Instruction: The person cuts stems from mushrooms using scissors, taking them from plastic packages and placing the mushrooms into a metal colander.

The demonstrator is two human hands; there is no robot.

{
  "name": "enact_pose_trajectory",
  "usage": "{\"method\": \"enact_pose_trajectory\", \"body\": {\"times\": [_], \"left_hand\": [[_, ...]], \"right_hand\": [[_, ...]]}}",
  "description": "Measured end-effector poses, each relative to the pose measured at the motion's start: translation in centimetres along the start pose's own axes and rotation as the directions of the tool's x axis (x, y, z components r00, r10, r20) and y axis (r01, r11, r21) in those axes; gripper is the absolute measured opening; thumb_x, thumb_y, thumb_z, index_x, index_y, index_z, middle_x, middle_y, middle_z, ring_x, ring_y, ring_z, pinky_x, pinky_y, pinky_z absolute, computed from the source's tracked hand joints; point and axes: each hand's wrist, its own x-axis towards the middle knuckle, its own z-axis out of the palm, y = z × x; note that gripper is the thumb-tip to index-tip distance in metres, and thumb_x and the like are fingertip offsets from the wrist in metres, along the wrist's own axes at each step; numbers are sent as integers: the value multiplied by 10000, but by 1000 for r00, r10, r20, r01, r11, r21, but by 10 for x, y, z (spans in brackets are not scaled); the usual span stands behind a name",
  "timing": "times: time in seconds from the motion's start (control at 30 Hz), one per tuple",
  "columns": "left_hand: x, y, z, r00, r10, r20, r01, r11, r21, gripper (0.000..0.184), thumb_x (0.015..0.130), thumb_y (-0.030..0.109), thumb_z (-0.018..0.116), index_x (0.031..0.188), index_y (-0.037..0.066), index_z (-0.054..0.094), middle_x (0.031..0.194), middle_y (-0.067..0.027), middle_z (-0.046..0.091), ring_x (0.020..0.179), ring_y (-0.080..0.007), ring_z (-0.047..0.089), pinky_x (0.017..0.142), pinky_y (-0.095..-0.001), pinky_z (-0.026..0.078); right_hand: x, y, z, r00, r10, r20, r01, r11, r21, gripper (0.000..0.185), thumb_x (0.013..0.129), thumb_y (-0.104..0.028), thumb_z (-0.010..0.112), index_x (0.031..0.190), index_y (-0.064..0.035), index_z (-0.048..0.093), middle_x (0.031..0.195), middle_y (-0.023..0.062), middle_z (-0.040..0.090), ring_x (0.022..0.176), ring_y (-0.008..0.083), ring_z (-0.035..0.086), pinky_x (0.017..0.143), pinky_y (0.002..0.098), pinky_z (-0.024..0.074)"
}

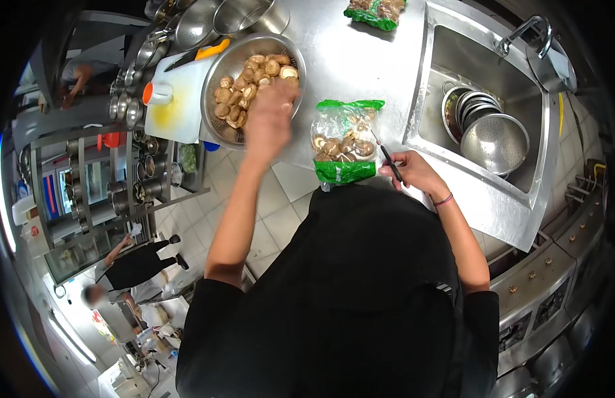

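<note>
My left hand (pixel 273 119), blurred by motion, is over the right part of a metal colander (pixel 210 99) full of brown mushrooms (pixel 238 99); its fingers are smeared and what they hold cannot be made out. My right hand (pixel 413 174) grips a small knife (pixel 390 162) with a black handle, its blade pointing up and left. Just left of the blade lies a clear and green plastic bag (pixel 347 172) with mushrooms inside, at the counter's front edge. A second green bag of mushrooms (pixel 375 13) lies at the back of the counter.
To the right is a sink (pixel 447 50) with stacked bowls and a colander (pixel 495 142) under a faucet (pixel 530 30). A white cutting board (pixel 181 126) with an orange-handled knife (pixel 212 50) and a cup (pixel 159 93) is at left. Another person (pixel 135 266) stands farther off.
</note>
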Motion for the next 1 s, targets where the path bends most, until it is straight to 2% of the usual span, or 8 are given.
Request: {"method": "enact_pose_trajectory", "body": {"times": [0.13,0.2,0.5,0.63,0.73,0.8,0.83,1.0], "left_hand": [[-1,43,66,912,215,350,-136,962,-235,425,705,-57,612,1111,58,660,1091,-175,651,1036,-341,608,895,-434,484],[8,44,86,747,-37,663,60,998,-12,352,733,-20,622,1074,55,672,994,-195,669,935,-365,638,830,-454,500],[13,50,76,569,-183,801,99,983,155,264,749,139,710,1008,83,704,876,-192,675,869,-365,648,757,-466,501],[2,34,85,694,-188,695,188,979,77,287,751,78,679,1036,103,703,817,-173,663,812,-314,662,732,-413,517],[0,16,88,721,-379,580,528,843,-104,365,774,-11,616,1113,103,686,828,-115,680,748,-224,658,696,-338,524],[-1,12,86,716,-369,593,692,486,-533,428,798,-72,561,1190,75,651,930,-61,681,715,-142,620,679,-269,521],[-2,10,84,621,-426,658,778,439,-450,386,839,-58,588,1214,27,623,1055,-69,665,767,-135,644,700,-268,540],[-14,20,82,628,-449,636,766,208,-609,417,815,-99,643,1220,-22,581,1032,-107,669,832,-162,680,754,-266,565]], "right_hand": [[7,-7,0,1000,5,-26,-4,1000,18,380,832,-419,742,807,-53,644,509,-4,557,441,48,490,414,213,324],[5,-7,-1,997,20,-72,-18,999,36,387,830,-425,742,809,-52,642,509,-3,557,439,51,489,414,214,327],[4,-8,1,992,30,-123,-27,999,29,378,814,-412,761,781,-53,644,508,-1,542,430,56,484,423,230,343],[8,8,2,996,-40,-83,32,996,-89,363,788,-360,795,737,-38,637,534,6,556,440,67,482,450,252,354],[-11,-15,5,999,22,-45,-31,980,-196,313,777,-293,811,811,-27,649,582,12,585,479,74,502,468,236,382],[-15,-13,7,998,16,-60,-28,979,-203,291,773,-269,809,811,-29,649,586,13,589,497,90,514,490,244,386],[-17,-11,7,994,-48,-96,20,960,-278,341,748,-308,822,788,-19,645,574,40,580,501,128,522,513,281,404],[-29,-19,13,977,-115,-180,40,926,-376,354,715,-310,823,791,-9,651,591,111,591,556,244,579,587,359,451]]}}
